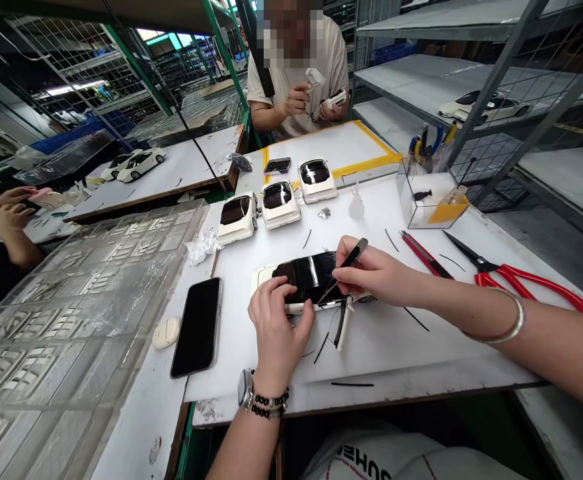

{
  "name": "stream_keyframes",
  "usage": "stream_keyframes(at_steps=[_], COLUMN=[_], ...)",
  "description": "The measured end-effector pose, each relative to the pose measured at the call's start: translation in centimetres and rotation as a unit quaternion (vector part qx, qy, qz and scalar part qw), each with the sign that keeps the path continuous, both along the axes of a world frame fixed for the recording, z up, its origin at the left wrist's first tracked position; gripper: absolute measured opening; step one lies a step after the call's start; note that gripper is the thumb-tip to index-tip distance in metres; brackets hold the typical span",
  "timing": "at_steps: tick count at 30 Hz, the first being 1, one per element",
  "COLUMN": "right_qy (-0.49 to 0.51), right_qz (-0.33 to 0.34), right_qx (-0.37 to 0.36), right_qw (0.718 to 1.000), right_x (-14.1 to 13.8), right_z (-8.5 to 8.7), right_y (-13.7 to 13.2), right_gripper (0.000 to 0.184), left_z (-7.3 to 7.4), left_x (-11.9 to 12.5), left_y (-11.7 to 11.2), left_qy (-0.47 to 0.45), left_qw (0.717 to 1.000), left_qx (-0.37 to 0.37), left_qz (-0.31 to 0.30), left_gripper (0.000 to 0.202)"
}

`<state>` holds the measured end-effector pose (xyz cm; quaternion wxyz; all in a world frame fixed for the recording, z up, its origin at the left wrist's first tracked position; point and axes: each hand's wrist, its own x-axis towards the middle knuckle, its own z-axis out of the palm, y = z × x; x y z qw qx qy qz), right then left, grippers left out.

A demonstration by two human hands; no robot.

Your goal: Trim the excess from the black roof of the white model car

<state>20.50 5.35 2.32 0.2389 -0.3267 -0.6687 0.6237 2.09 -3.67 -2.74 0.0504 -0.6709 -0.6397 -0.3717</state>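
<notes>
The left hand [276, 327] lies over a white model car [304, 279], which sits on its side or tilted on the table [386, 353], its dark glossy glass facing up. The left fingers [282, 291] curl across the near edge and press down, apparently to pin the body so it cannot slide under the work. The right hand [371, 271] comes in from the side, its fingers pinched closed on black tweezers [354, 255], with the slim tip angled down to the glass. The tip's exact contact is hard to make out through the glare and fingers. Bracing the wrist close to the car seems to steady that fine point.

A loose black strip with a white piece [342, 327] hangs at the car's near side, and thin black strips [321, 348] lie scattered on the table. Three finished-looking white cars [277, 205] stand in a row beyond, kept out of the working space. A phone [196, 327] and a white mouse [166, 332] sit at the table's left edge. Red-handled scissors [516, 283] and pliers [424, 253] lie to the right within easy reach, beside a clear acrylic holder [431, 197]. Across the table, a co-worker's hands [316, 100] hold a white car part.
</notes>
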Motion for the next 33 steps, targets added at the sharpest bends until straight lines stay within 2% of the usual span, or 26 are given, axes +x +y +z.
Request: stream_keyframes(at_steps=[9,16,20,29,33], right_qy=[-0.032,-0.105,-0.11,-0.058,-0.05], right_qz=[0.026,0.071,0.077,0.067,0.061], right_qx=[0.052,0.173,0.233,0.281,0.276], right_qw=[0.998,0.977,0.963,0.955,0.958], right_x=[0.6,0.9,1.1,1.0,1.1], right_z=[0.2,1.0,1.4,-0.4,-0.7], right_y=[0.2,-0.2,-0.7,-0.4,-0.4], right_gripper=[0.017,0.01,0.007,0.009,0.009], left_z=[-0.2,-0.1,-0.2,-0.3,-0.3], left_x=[0.2,0.1,0.2,0.1,0.1], left_y=[0.1,-0.1,0.0,-0.1,-0.2], left_qy=[0.008,0.011,0.011,0.012,0.012], left_qw=[1.0,1.0,1.0,1.0,1.0], left_qx=[0.0,-0.003,-0.001,-0.006,-0.005], left_qz=[0.01,0.006,0.005,0.003,-0.002], left_gripper=[0.022,0.027,0.028,0.028,0.027])
